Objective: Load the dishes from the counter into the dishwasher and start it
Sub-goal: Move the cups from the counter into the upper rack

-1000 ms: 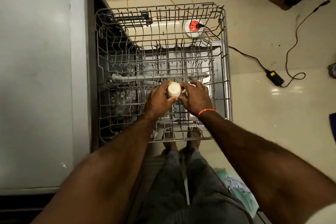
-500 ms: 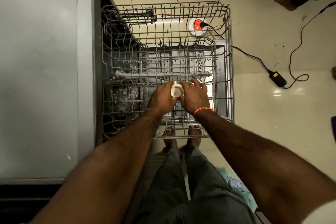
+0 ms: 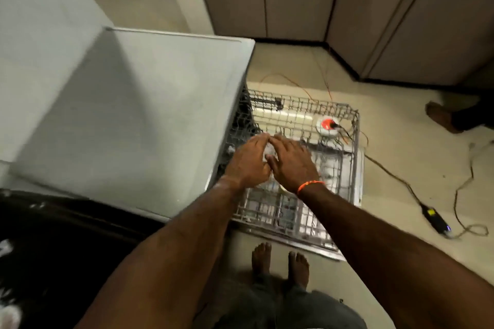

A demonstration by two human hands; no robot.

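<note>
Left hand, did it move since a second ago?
Yes. The left hand has gone sideways over the wire rack, from its middle toward the edge beside the dishwasher body.

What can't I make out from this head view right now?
- Head view, item between the hands: left hand and right hand cover it; only a pale sliver shows, blurred.
- Whether either hand grips it: fingers overlap, motion blur.
- Rack interior near the dishwasher body: hidden by its top panel.
- Counter with dishes: out of frame.
</note>
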